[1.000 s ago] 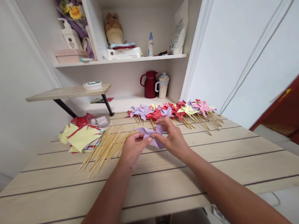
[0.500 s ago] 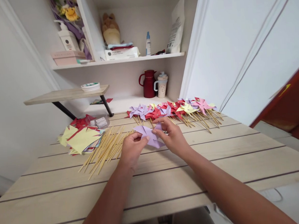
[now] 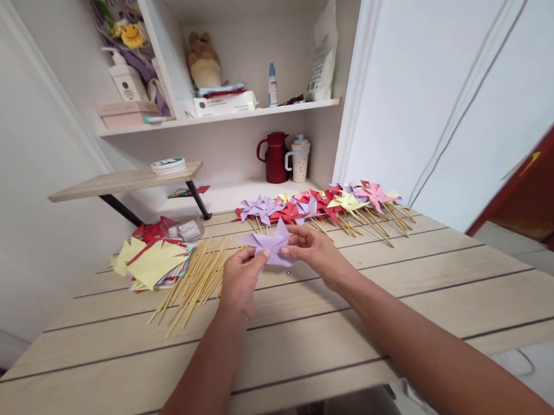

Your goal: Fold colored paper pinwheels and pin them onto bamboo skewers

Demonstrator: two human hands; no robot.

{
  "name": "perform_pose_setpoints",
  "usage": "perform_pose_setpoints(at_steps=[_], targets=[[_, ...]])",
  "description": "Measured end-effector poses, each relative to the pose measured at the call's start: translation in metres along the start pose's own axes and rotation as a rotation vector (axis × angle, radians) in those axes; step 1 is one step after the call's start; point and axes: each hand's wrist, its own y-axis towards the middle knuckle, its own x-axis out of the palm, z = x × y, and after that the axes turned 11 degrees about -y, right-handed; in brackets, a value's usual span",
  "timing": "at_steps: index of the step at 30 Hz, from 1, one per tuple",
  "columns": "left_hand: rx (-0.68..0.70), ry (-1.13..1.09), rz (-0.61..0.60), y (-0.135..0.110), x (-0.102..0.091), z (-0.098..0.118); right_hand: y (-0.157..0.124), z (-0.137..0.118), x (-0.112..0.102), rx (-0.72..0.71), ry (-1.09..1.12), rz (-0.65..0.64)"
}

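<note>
Between my hands, just above the table, is a purple paper pinwheel [image 3: 276, 243] without a stick. My left hand [image 3: 238, 277] is closed on its left side, the thumb pressing near the middle. Fingers of my right hand [image 3: 315, 255] pinch its right edge. One pointed blade stands up at the top. Thin wooden sticks [image 3: 197, 280] lie in a loose pile left of my left hand. Beyond the hands, finished pinwheels [image 3: 373, 195] on sticks lie in a row, in purple, red, yellow and pink.
Cut paper sheets [image 3: 154, 263], yellow on top, are stacked at the left beside a clear plastic box [image 3: 188, 229]. A small raised shelf [image 3: 131, 179] stands behind them. At the back are a red jug [image 3: 275, 159] and a beige cup [image 3: 299, 162].
The purple paper has turned in my hands, and a blade now points upward. My right fingers have come down from its top to its right edge. The view has tilted slightly.
</note>
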Motion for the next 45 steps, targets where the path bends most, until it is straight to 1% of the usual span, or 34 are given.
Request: perform_pose_setpoints(at_steps=[3, 5, 10, 15, 20, 26, 30, 32, 37, 41, 45], targets=[[0.002, -0.007, 0.001, -0.0011, 0.0011, 0.0011, -0.0011, 0.001, 0.0012, -0.017, -0.053, -0.06], [0.011, 0.004, -0.004, -0.0017, 0.0016, 0.0013, -0.0026, 0.0003, 0.002, -0.027, -0.087, -0.063], [0.027, 0.04, -0.005, -0.0019, 0.0025, 0.0013, -0.0055, -0.0036, 0.0036, -0.048, -0.157, -0.01], [0.011, 0.04, -0.028, -0.0019, 0.0034, 0.0005, -0.008, -0.0073, 0.0046, -0.068, -0.296, 0.045], [-0.026, 0.05, 0.005, -0.0017, 0.005, -0.0016, -0.0073, -0.006, 0.0045, -0.115, -0.365, 0.091], [-0.013, 0.024, -0.058, -0.002, 0.0069, 0.0001, -0.0066, -0.0042, 0.0031, -0.133, -0.408, 0.143], [0.006, 0.024, -0.007, -0.0014, 0.0074, -0.0006, -0.0069, -0.0047, 0.0027, -0.139, -0.432, 0.138], [0.023, 0.024, 0.002, -0.0015, 0.008, -0.0007, -0.0068, -0.0051, 0.0029, -0.131, -0.44, 0.141], [0.108, 0.074, -0.043, -0.0031, 0.0093, -0.0001, -0.0069, -0.006, 0.004, -0.135, -0.435, 0.151], [0.217, 0.176, -0.007, -0.0027, 0.0075, -0.0011, -0.0077, -0.0054, 0.0047, -0.133, -0.411, 0.135], [0.243, 0.267, 0.008, -0.0035, 0.0087, 0.0005, -0.008, -0.0047, 0.0042, -0.136, -0.39, 0.139]])
